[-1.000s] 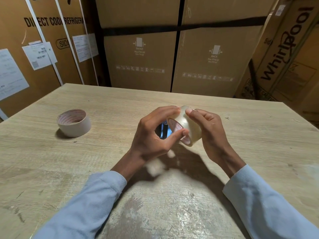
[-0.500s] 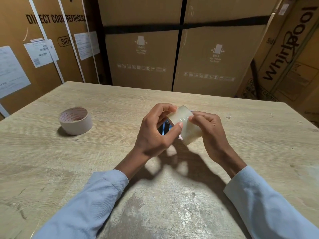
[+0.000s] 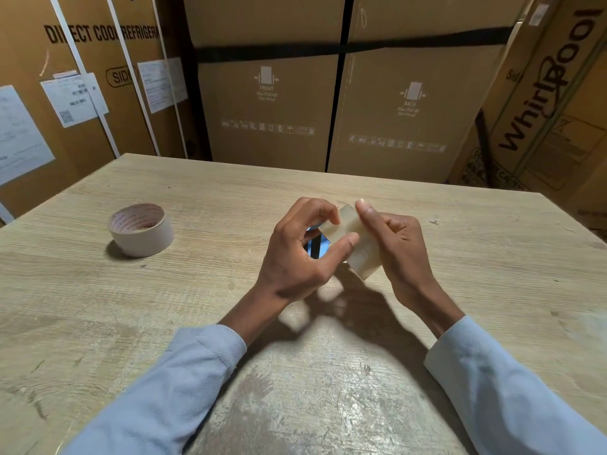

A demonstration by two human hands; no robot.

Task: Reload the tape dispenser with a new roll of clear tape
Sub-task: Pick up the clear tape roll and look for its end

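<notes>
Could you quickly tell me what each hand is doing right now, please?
Left hand: pinches the clear tape roll between thumb and fingers.
Right hand: grips the same roll.

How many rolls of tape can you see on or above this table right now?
2. A cream-coloured tape roll with a printed cardboard core lies flat on the wooden table, far left. A clear tape roll is gripped between the left hand and right hand. More may be hidden behind them.

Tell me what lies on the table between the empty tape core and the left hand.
Nothing: in the head view, only bare wooden table lies between the empty tape core and the left hand.
</notes>
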